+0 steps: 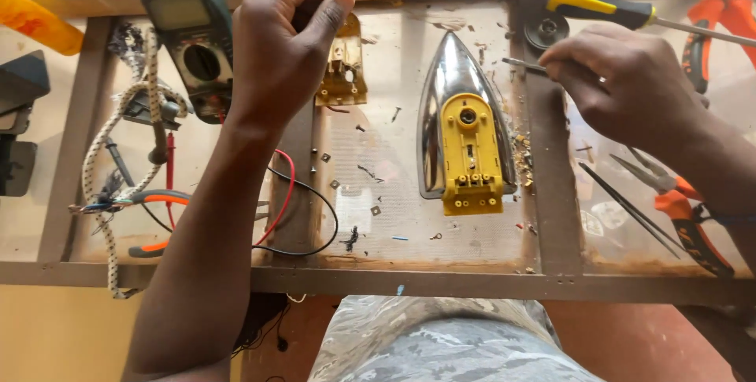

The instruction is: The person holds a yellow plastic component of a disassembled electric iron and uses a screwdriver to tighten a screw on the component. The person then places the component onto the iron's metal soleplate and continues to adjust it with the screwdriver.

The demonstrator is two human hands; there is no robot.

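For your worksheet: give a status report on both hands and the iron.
Left hand closed over yellow part. Right hand gripping thin tool. Iron base untouched between them.

Chrome iron soleplate (441,83) with yellow plastic block (470,153), centre frame. Yellow-and-black screwdriver handle (598,5) upper right. Orange-handled pliers (685,220) lower right. Grey-green multimeter (193,43) upper left. White-and-black braided cord (106,153), red and black wires (295,209) left. Grey camouflage trousers (441,343) bottom.

Lying on a glass-topped table (409,193) with a wooden frame: an iron base (465,126), a meter (193,43), pliers (685,216), a screwdriver (606,8), wires (291,193), tiny screws (335,183).
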